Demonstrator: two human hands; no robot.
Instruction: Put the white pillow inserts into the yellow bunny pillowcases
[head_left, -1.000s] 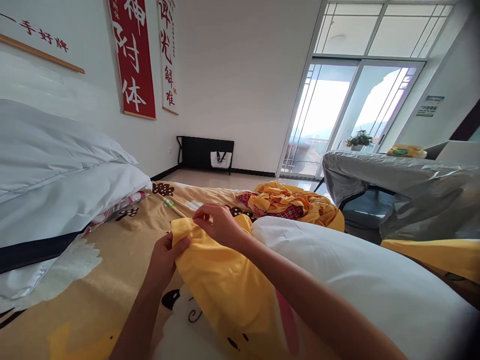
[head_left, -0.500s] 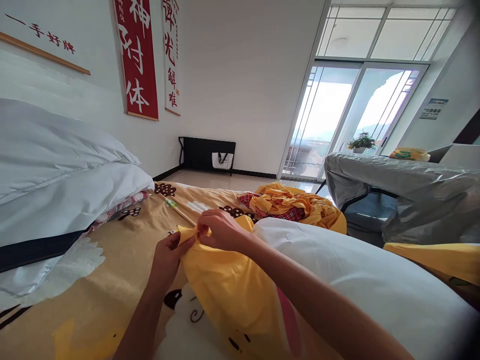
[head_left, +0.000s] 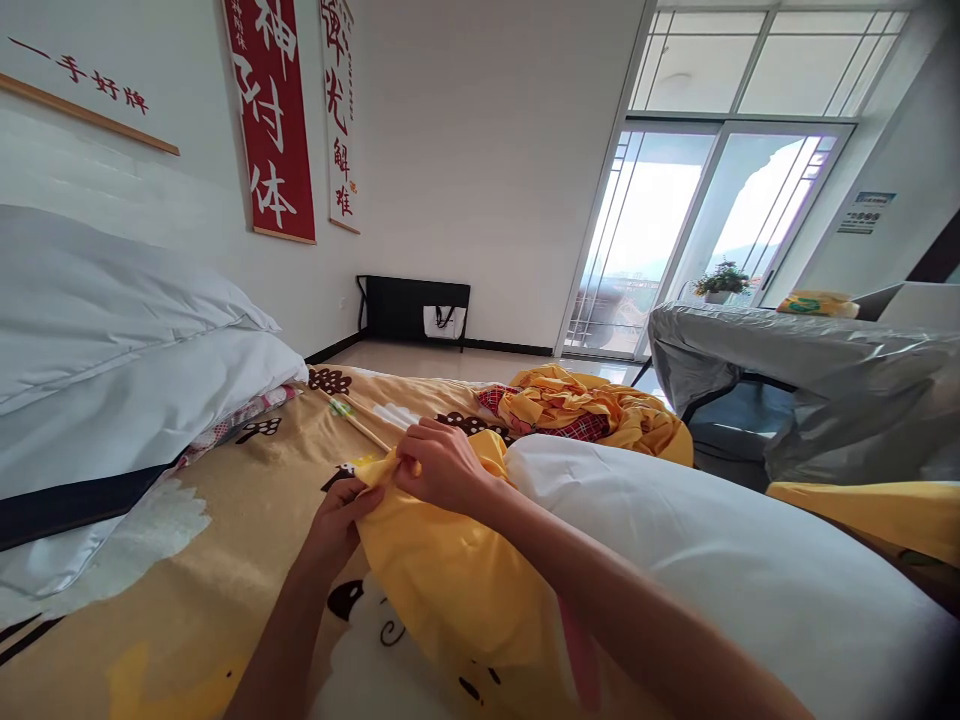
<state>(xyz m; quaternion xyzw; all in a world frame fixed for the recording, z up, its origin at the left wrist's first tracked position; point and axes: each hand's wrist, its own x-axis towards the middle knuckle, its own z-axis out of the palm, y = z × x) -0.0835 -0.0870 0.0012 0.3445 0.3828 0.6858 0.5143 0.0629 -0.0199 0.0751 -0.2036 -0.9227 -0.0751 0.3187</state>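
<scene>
Both hands meet at the far corner of the yellow pillowcase point(head_left: 450, 580). Her left hand point(head_left: 337, 520) is curled shut, pinching the edge of the cloth from the near side. Her right hand point(head_left: 439, 465) is closed too, with its fingers bunched on the same corner from above, so the two hands are touching or almost touching. The corner sits right between them, no reaching needed, and neither hand is nearer than the other.

From the hands, the pillowcase runs back toward the person, lying long along the white pillow point(head_left: 712, 570) that fills the right side of the bed point(head_left: 187, 560). It is bright yellow, soft and wrinkled (a bit of pink shows lower down). It is already partly pulled over the pillow, and the pillow's white end pokes out just right of the hands.
</scene>
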